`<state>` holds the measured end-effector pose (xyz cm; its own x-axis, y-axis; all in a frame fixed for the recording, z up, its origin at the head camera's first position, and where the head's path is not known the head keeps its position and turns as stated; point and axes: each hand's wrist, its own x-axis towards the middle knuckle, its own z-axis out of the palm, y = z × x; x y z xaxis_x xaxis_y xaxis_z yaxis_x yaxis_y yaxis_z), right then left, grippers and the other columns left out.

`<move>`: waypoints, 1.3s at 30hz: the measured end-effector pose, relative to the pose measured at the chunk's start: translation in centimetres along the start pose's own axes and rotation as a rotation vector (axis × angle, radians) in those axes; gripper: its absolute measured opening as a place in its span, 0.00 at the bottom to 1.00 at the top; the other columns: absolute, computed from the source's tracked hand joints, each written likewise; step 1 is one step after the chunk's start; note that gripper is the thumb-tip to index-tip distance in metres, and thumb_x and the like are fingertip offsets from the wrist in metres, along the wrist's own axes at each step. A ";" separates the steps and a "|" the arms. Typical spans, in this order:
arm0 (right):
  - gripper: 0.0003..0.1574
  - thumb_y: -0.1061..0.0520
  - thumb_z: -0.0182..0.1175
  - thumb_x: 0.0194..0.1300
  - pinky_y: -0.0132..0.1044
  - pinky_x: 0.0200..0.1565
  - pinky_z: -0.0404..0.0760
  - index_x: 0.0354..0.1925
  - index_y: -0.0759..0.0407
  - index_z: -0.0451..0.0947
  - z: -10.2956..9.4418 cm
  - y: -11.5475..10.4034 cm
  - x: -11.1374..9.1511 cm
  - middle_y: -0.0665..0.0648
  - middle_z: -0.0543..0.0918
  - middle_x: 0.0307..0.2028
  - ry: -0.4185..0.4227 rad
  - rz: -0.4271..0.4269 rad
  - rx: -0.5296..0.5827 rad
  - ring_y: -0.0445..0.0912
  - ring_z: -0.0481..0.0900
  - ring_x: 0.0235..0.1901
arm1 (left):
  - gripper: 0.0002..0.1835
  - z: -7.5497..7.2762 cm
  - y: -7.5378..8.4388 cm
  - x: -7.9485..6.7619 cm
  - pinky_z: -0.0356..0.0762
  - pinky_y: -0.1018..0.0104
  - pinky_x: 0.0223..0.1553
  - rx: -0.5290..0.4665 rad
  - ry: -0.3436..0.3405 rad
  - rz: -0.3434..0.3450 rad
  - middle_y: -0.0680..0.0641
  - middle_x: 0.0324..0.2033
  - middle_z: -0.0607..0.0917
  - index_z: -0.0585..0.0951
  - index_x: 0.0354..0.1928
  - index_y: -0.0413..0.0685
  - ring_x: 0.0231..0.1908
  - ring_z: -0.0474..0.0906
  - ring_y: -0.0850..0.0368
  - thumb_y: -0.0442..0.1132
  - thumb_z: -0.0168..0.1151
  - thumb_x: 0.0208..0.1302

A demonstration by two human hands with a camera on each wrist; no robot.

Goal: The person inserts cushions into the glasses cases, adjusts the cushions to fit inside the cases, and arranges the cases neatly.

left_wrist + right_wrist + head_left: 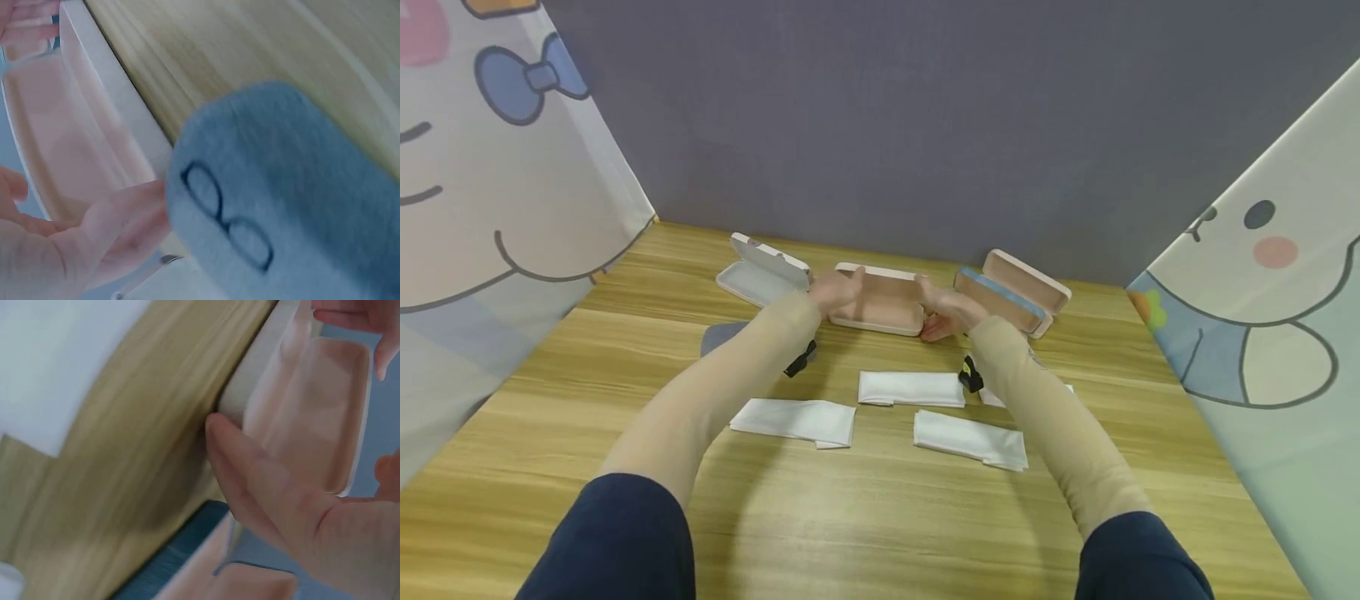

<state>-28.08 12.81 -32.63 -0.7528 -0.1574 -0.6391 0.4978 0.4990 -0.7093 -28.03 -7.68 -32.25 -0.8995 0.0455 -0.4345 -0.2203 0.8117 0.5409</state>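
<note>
An open glasses case (pixel 880 304) with a pink lining stands at the back middle of the table, its lid raised. My left hand (pixel 837 292) is at its left end, fingers fairly straight against the end wall in the left wrist view and thumb near the lid. On the opposite end, my right hand (pixel 951 310) reaches along the case with extended fingers, a fingertip at the front corner in the right wrist view. A closed grey glasses case (pixel 269 187) printed with a pair of spectacles lies below my left hand, mostly hidden by the forearm in the head view.
An open case with a pale lining (pixel 752 282) stands on the left, and an open blue-edged pink case (pixel 1000 300) on the right. Several folded white cloths, including one at the left (pixel 792 422), lie nearer me. A grey partition (pixel 880 125) rises behind the cases.
</note>
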 end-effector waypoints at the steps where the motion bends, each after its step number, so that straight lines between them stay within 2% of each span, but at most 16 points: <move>1: 0.54 0.28 0.25 0.71 0.47 0.62 0.74 0.74 0.68 0.40 0.0 0.0 -0.3 0.79 0.62 0.64 -0.007 -0.008 -0.017 0.64 0.70 0.62 | 0.45 0.0 0.0 -0.2 0.78 0.59 0.47 0.035 0.015 0.024 0.35 0.64 0.71 0.63 0.69 0.37 0.41 0.79 0.48 0.67 0.18 0.71; 3: 0.55 0.27 0.26 0.70 0.46 0.62 0.74 0.74 0.68 0.39 -0.2 -0.1 -1.0 0.78 0.64 0.61 -0.006 -0.034 -0.050 0.63 0.72 0.60 | 0.44 -0.1 -0.1 -0.7 0.77 0.56 0.51 0.094 0.056 0.084 0.34 0.61 0.75 0.68 0.65 0.34 0.46 0.80 0.45 0.64 0.20 0.72; 5: 0.55 0.27 0.27 0.70 0.46 0.61 0.75 0.73 0.70 0.43 -0.5 -0.2 -1.7 0.76 0.66 0.59 -0.002 -0.075 -0.095 0.63 0.74 0.58 | 0.42 -0.2 0.0 -1.1 0.77 0.58 0.46 0.112 0.117 0.141 0.34 0.55 0.78 0.75 0.57 0.33 0.40 0.79 0.46 0.62 0.22 0.73; 7: 0.56 0.26 0.28 0.70 0.46 0.60 0.76 0.70 0.74 0.49 -0.9 -0.3 -2.6 0.74 0.68 0.55 0.022 -0.115 -0.131 0.63 0.76 0.55 | 0.39 -0.4 0.1 -1.6 0.74 0.62 0.36 0.122 0.195 0.191 0.36 0.44 0.81 0.80 0.42 0.36 0.28 0.74 0.52 0.61 0.26 0.74; 10: 0.57 0.27 0.30 0.70 0.48 0.60 0.76 0.67 0.78 0.53 -1.4 -0.3 -3.8 0.74 0.69 0.55 0.038 -0.172 -0.178 0.63 0.76 0.55 | 0.34 -0.8 0.4 -2.2 0.61 0.68 0.21 0.110 0.256 0.235 0.45 0.22 0.73 0.71 0.20 0.46 0.16 0.58 0.60 0.62 0.30 0.73; 15: 0.55 0.27 0.32 0.70 0.49 0.61 0.74 0.69 0.73 0.45 -1.8 -0.1 -5.4 0.71 0.68 0.56 0.041 -0.234 -0.220 0.59 0.77 0.50 | 0.34 -1.0 0.5 -3.9 0.50 0.71 0.15 0.105 0.270 0.324 0.55 0.08 0.59 0.59 0.10 0.52 0.11 0.49 0.64 0.65 0.35 0.70; 19: 0.53 0.26 0.30 0.70 0.49 0.60 0.75 0.71 0.67 0.43 -2.2 0.3 -6.7 0.70 0.70 0.53 0.049 -0.285 -0.297 0.53 0.76 0.45 | 0.33 -0.6 0.4 -5.4 0.52 0.70 0.15 0.119 0.275 0.384 0.52 0.11 0.64 0.63 0.12 0.50 0.13 0.52 0.62 0.65 0.38 0.70; 23: 0.55 0.26 0.28 0.69 0.50 0.62 0.73 0.74 0.65 0.40 -2.6 0.7 -7.9 0.75 0.68 0.59 0.043 -0.304 -0.376 0.58 0.75 0.52 | 0.31 -0.2 0.3 -6.5 0.61 0.69 0.22 0.128 0.288 0.445 0.43 0.27 0.78 0.78 0.31 0.39 0.20 0.65 0.59 0.62 0.42 0.69; 26: 0.54 0.27 0.27 0.70 0.52 0.63 0.71 0.75 0.65 0.37 -2.8 0.9 -8.6 0.74 0.64 0.63 0.039 -0.308 -0.434 0.61 0.72 0.58 | 0.28 0.2 0.2 -7.0 0.60 0.69 0.23 0.114 0.275 0.524 0.43 0.24 0.77 0.78 0.32 0.34 0.19 0.63 0.58 0.56 0.48 0.69; 29: 0.51 0.28 0.28 0.72 0.52 0.60 0.72 0.74 0.65 0.46 -2.9 1.4 -9.2 0.68 0.73 0.51 0.059 -0.342 -0.513 0.56 0.75 0.49 | 0.22 0.7 -0.2 -7.2 0.68 0.68 0.25 0.121 0.249 0.573 0.45 0.23 0.78 0.79 0.32 0.36 0.20 0.70 0.58 0.51 0.54 0.66; 30: 0.49 0.29 0.28 0.72 0.50 0.56 0.73 0.69 0.67 0.56 -2.8 1.6 -9.4 0.65 0.74 0.42 0.068 -0.372 -0.539 0.54 0.75 0.42 | 0.21 0.9 -0.3 -7.2 0.72 0.66 0.27 0.134 0.237 0.582 0.43 0.26 0.81 0.79 0.34 0.35 0.23 0.74 0.56 0.50 0.56 0.66; 32: 0.46 0.32 0.31 0.74 0.51 0.56 0.72 0.66 0.68 0.62 -2.7 2.1 -9.7 0.65 0.77 0.43 0.091 -0.438 -0.581 0.55 0.76 0.43 | 0.22 1.3 -0.6 -7.3 0.80 0.59 0.38 0.175 0.224 0.584 0.40 0.40 0.86 0.81 0.45 0.35 0.35 0.83 0.50 0.50 0.58 0.64; 33: 0.44 0.33 0.32 0.74 0.52 0.57 0.72 0.64 0.67 0.65 -2.7 2.4 -9.8 0.66 0.78 0.44 0.103 -0.472 -0.602 0.57 0.77 0.46 | 0.23 1.5 -0.8 -7.3 0.81 0.55 0.43 0.189 0.214 0.584 0.38 0.46 0.85 0.80 0.49 0.36 0.41 0.84 0.47 0.50 0.59 0.64; 35: 0.40 0.36 0.35 0.75 0.56 0.60 0.71 0.63 0.66 0.67 -2.5 2.9 -9.9 0.70 0.77 0.54 0.118 -0.517 -0.612 0.63 0.74 0.55 | 0.25 1.8 -1.1 -7.3 0.81 0.52 0.47 0.219 0.199 0.588 0.37 0.50 0.83 0.79 0.53 0.34 0.45 0.83 0.44 0.49 0.59 0.64; 37: 0.39 0.38 0.37 0.76 0.60 0.63 0.67 0.69 0.64 0.61 -2.3 3.5 -10.0 0.69 0.65 0.68 0.134 -0.539 -0.619 0.66 0.64 0.66 | 0.25 2.2 -1.4 -7.3 0.82 0.52 0.44 0.250 0.190 0.592 0.37 0.51 0.83 0.78 0.53 0.35 0.44 0.84 0.44 0.48 0.60 0.63; 39: 0.38 0.39 0.38 0.76 0.60 0.61 0.70 0.68 0.65 0.62 -2.2 4.0 -10.0 0.70 0.66 0.67 0.149 -0.554 -0.635 0.66 0.68 0.64 | 0.25 2.6 -1.6 -7.3 0.82 0.54 0.39 0.288 0.185 0.598 0.39 0.51 0.83 0.79 0.53 0.37 0.41 0.84 0.46 0.49 0.61 0.62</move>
<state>-19.48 18.23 -28.45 -0.8872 -0.4281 -0.1721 -0.2609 0.7731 -0.5781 -20.14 -7.83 -31.81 -0.8908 0.4538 0.0230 0.4195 0.8019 0.4255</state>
